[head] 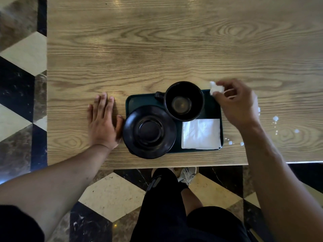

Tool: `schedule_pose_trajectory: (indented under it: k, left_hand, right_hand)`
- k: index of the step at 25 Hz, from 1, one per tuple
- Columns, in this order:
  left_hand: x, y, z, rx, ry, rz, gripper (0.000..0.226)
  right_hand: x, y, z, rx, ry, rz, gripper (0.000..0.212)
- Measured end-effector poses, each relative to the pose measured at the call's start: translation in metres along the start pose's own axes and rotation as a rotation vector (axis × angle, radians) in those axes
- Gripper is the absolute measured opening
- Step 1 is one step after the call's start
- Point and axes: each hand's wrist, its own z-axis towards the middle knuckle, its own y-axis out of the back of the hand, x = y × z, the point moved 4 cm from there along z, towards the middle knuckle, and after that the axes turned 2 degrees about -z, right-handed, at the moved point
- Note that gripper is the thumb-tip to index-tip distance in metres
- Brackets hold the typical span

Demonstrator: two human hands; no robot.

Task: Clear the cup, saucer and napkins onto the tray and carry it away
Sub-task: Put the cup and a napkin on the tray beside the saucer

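A dark green tray (132, 102) lies near the front edge of the wooden table. On it stand an empty black cup (184, 100) at the back, a black saucer (149, 131) at the front left overhanging the tray's edge, and a flat white napkin (201, 133) at the front right. My right hand (237, 103) pinches a crumpled white napkin (215, 88) above the tray's back right corner. My left hand (103, 121) rests flat on the table just left of the tray, its thumb close to the saucer.
Small white paper scraps (275, 119) lie scattered on the wooden table (157, 49) to the right of the tray. The table's front edge runs just below the tray. My legs and shoes stand on a checkered marble floor (111, 194).
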Motion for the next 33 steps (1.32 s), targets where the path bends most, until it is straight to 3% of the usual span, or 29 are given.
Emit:
schedule_pose_trajectory:
  k: [4,11,18,22,27,33]
  left_hand:
    - [0.000,0.000,0.001,0.014,0.007,0.001,0.065]
    - [0.000,0.001,0.001,0.018,-0.002,-0.008,0.065]
    - [0.000,0.000,0.001,0.007,-0.009,-0.003,0.065]
    - [0.000,0.000,0.001,0.004,-0.009,0.000,0.065]
    - [-0.001,0.000,0.001,0.008,-0.004,0.000,0.065]
    - [0.000,0.000,0.000,0.006,0.000,-0.006,0.065]
  right_hand:
    - [-0.003,-0.009,-0.035,0.100,0.079,-0.065,0.029]
    - [-0.007,-0.015,-0.047,0.104,0.144,-0.118,0.026]
    - [-0.009,-0.004,-0.053,0.059,0.085,-0.141,0.042]
    - [-0.021,0.003,-0.065,-0.032,0.021,-0.168,0.030]
    - [-0.034,-0.008,-0.079,0.053,-0.011,-0.216,0.033]
    - [-0.034,-0.007,-0.079,0.025,0.006,-0.190,0.029]
